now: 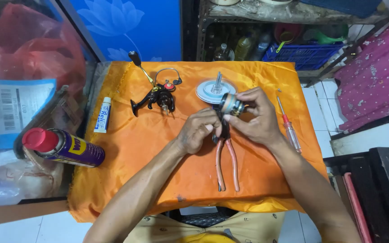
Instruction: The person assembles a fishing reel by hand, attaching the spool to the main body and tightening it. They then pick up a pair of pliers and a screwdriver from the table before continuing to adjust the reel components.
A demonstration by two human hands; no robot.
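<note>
Both hands meet over the middle of the surface (pixel 127 189), which is draped in an orange cloth. The right hand (pixel 254 118) curls its fingers around a small cylindrical reel part (pixel 231 104), silver with a pale band, holding it just above the cloth. The left hand (pixel 197 130) is closed beside it, fingertips pinched toward the underside of that same part; what exactly they press on is hidden from where I stand.

Directly below the hands lie pliers (pixel 227 157) with faded red handles, jaws tucked under the fingers, handles pointing toward the person. Just behind the hands sits a flat, pale round spool disc (pixel 210 91) with a short shaft sticking up. To the left of that rests a dark fishing reel body (pixel 158 95) with a long crank handle and a wire bail.

A small white tube (pixel 103 115) with a blue label lies near the cloth's left edge. Beyond the edge, a spray can (pixel 64 146) lies on its side: blue body, yellow label patch, red cap. Farther left is a blue and white package with barcode stripes (pixel 12 110), beneath a red plastic bag (pixel 32 45). On the right side of the cloth lies a slim screwdriver (pixel 289 126) with a clear handle and a red collar.
</note>
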